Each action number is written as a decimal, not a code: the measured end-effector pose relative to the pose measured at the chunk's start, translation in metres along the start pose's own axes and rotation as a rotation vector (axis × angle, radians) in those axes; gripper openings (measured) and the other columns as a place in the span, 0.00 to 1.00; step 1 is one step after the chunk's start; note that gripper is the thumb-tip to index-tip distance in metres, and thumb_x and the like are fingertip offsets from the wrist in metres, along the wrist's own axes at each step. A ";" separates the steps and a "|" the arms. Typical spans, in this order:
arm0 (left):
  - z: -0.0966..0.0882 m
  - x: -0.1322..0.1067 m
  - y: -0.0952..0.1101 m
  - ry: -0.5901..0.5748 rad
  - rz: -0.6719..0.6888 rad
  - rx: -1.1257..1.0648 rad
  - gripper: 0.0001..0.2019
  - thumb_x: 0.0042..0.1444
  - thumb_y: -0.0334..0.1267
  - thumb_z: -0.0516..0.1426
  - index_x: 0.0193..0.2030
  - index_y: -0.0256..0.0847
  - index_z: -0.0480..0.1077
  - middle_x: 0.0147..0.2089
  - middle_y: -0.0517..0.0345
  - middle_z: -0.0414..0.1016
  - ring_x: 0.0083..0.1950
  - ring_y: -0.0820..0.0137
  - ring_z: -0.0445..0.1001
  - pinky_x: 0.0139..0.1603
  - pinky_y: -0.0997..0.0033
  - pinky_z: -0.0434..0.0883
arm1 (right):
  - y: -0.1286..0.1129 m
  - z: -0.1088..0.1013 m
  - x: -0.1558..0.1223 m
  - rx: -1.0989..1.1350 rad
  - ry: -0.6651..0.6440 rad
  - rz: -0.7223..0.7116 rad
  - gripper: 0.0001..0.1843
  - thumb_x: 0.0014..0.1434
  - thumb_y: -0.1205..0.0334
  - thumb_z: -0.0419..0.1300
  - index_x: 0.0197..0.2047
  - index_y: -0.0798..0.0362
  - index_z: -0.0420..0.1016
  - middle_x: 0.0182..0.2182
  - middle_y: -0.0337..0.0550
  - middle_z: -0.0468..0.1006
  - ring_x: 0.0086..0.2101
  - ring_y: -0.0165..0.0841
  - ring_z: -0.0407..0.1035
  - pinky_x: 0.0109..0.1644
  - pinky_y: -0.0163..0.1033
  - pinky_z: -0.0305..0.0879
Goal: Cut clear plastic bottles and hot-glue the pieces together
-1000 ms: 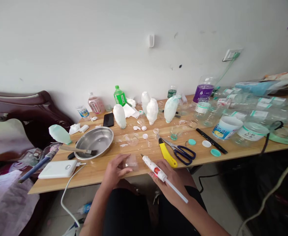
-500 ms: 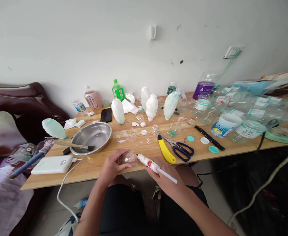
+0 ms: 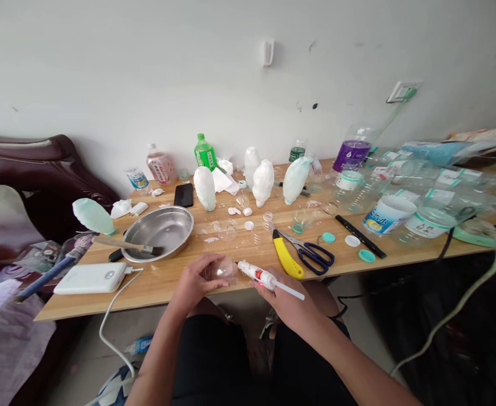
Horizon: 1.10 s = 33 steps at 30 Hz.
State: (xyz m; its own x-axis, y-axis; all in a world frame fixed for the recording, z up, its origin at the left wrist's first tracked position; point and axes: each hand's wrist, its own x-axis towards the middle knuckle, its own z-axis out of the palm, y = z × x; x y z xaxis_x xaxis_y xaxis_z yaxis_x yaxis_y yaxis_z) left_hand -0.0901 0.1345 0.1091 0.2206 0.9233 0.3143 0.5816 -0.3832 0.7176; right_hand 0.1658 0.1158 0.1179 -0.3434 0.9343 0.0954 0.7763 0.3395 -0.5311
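My left hand [image 3: 195, 282] grips a small clear plastic piece [image 3: 222, 269] at the near edge of the wooden table [image 3: 163, 285]. My right hand [image 3: 288, 301] is closed around a white pen-shaped glue gun [image 3: 262, 276] with a red glow and a white stick at its rear. The gun's tip points left and sits right beside the clear piece. Just beyond lie a yellow utility knife [image 3: 287, 259] and blue-handled scissors [image 3: 311, 254].
A steel bowl [image 3: 160, 232] with a brush [image 3: 125, 246] sits at left, beside a white power bank [image 3: 91, 278] with cable. White paper-covered bottles [image 3: 262, 181], a green bottle [image 3: 204, 151], a phone [image 3: 184, 194], caps and many clear bottles [image 3: 434, 189] crowd the back and right.
My right hand brought the glue gun leftward until its tip reached the clear piece in my left hand. The view shifted slightly.
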 end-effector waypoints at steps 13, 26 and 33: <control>0.000 0.000 0.002 -0.002 0.000 0.005 0.26 0.46 0.51 0.68 0.50 0.41 0.74 0.43 0.50 0.79 0.41 0.63 0.75 0.45 0.65 0.71 | 0.001 -0.004 -0.001 0.042 -0.040 0.077 0.15 0.67 0.49 0.50 0.46 0.50 0.70 0.38 0.44 0.78 0.38 0.39 0.74 0.38 0.38 0.65; -0.001 -0.001 0.003 -0.015 0.059 -0.015 0.26 0.46 0.46 0.70 0.52 0.43 0.72 0.48 0.50 0.78 0.48 0.61 0.76 0.50 0.63 0.71 | -0.003 -0.023 0.000 0.174 -0.141 0.112 0.19 0.66 0.47 0.50 0.51 0.49 0.72 0.47 0.47 0.79 0.49 0.42 0.72 0.50 0.41 0.65; 0.000 -0.002 0.001 -0.023 0.057 -0.008 0.26 0.46 0.44 0.70 0.53 0.44 0.71 0.50 0.51 0.77 0.51 0.61 0.75 0.52 0.63 0.70 | -0.007 -0.029 0.002 0.112 -0.138 0.146 0.21 0.66 0.47 0.52 0.52 0.51 0.74 0.48 0.50 0.79 0.50 0.44 0.73 0.48 0.40 0.65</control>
State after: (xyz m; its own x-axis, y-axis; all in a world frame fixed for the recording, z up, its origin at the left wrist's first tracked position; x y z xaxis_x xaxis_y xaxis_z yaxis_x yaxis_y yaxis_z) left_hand -0.0900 0.1320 0.1094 0.2710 0.9002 0.3409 0.5611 -0.4355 0.7040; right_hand 0.1748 0.1182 0.1464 -0.3065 0.9465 -0.1013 0.7624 0.1805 -0.6214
